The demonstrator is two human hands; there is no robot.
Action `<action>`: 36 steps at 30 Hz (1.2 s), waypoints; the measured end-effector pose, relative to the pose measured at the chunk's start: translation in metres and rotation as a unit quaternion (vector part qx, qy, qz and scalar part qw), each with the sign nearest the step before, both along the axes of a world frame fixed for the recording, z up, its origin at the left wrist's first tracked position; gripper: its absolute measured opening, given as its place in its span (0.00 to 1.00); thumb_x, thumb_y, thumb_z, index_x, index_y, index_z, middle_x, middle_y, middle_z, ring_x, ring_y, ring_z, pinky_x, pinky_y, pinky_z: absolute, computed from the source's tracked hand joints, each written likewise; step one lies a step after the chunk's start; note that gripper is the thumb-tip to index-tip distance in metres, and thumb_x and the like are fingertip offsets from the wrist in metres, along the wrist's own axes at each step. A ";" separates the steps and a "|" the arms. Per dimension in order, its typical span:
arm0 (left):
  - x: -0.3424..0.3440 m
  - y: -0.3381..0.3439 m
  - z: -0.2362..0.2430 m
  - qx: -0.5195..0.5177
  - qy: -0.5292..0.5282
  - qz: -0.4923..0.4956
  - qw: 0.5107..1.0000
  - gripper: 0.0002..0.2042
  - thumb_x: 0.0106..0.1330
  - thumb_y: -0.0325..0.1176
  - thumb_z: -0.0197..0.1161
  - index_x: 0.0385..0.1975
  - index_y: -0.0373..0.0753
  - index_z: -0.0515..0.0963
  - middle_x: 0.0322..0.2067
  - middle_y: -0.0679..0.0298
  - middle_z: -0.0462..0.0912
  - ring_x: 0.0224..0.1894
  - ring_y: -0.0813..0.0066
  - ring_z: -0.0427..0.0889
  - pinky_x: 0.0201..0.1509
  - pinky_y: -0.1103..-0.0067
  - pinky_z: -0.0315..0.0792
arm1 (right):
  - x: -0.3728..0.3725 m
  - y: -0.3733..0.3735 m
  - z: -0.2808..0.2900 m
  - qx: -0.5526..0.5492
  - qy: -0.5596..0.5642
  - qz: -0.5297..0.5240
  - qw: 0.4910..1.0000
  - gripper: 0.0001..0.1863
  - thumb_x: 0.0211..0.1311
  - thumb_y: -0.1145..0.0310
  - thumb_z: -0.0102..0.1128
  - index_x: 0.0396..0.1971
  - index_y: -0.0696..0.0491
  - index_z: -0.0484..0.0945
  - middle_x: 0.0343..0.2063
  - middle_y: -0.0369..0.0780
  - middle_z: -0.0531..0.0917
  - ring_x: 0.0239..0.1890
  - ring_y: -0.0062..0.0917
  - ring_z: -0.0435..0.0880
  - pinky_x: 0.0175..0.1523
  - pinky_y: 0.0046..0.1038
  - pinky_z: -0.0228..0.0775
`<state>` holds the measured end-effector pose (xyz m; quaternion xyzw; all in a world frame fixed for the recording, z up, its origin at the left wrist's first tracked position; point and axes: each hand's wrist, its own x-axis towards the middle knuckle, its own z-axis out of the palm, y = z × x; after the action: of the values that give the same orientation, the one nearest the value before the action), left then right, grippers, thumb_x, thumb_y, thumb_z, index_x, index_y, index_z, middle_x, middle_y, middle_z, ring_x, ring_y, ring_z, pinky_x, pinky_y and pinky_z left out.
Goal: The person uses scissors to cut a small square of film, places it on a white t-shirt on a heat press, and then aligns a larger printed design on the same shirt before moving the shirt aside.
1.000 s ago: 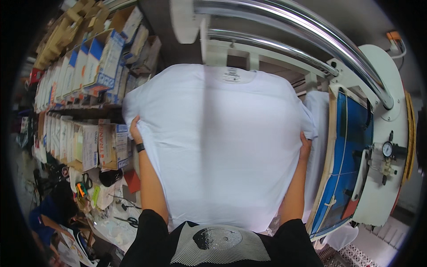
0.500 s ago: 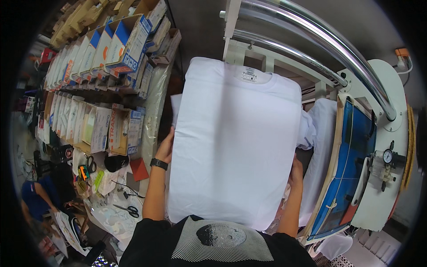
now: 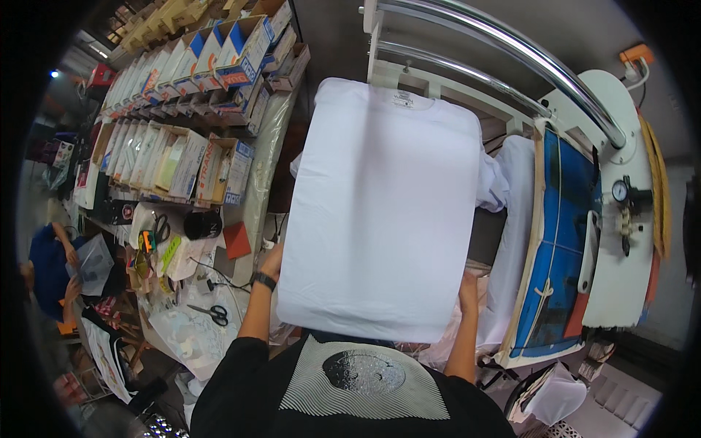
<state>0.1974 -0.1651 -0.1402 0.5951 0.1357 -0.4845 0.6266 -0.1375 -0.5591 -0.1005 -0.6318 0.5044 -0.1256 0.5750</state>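
Left hand [image 3: 272,260] is pinching the left edge of the white shirt [image 3: 380,212], low down; right hand [image 3: 467,286] is gripping the right edge, fingers mostly hidden behind the cloth. Shirt is lying flat and smooth over the press board, collar at the far end, hem nearest the person. Judging by that, laying out looks nearly done; only letting go seems left. Press [image 3: 577,241] is sitting to the right, scissors [image 3: 212,312] on the desk [image 3: 182,336] at left.

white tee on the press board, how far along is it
Done: the white t-shirt lies flat over the board, collar at the far end. In hand: left hand and right hand hold its side edges near the hem. Left: no print shows on it yet.
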 end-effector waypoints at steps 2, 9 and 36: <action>-0.045 0.041 -0.001 0.062 0.019 -0.009 0.998 0.22 0.72 0.46 0.53 0.54 0.32 0.75 0.48 0.63 0.82 0.47 0.77 0.80 0.50 0.77 0.75 | -0.049 0.023 -0.019 0.123 0.002 -0.015 0.992 0.23 0.72 0.53 0.51 0.37 0.61 0.83 0.29 0.37 0.84 0.31 0.20 0.80 0.38 0.25 0.71; -0.100 0.100 0.025 -0.105 -0.010 0.057 0.993 0.23 0.72 0.48 0.53 0.55 0.34 0.74 0.49 0.63 0.81 0.51 0.73 0.79 0.57 0.77 0.71 | -0.126 0.072 0.007 0.295 -0.254 -0.162 0.907 0.24 0.70 0.50 0.53 0.49 0.58 0.78 0.42 0.39 0.84 0.44 0.22 0.82 0.54 0.27 0.72; -0.155 0.223 0.041 0.082 -0.291 0.121 0.945 0.11 0.66 0.40 0.66 0.39 0.40 0.82 0.28 0.75 0.78 0.28 0.88 0.72 0.29 0.86 0.65 | -0.269 0.137 0.016 0.115 -0.171 0.038 0.978 0.10 0.64 0.65 0.65 0.31 0.55 0.76 0.21 0.31 0.74 0.21 0.13 0.71 0.23 0.15 0.59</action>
<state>0.0428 0.0583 -0.0988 0.7389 0.0574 -0.1979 0.6416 -0.4065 -0.4224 -0.0845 -0.5494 0.3853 -0.1509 0.7259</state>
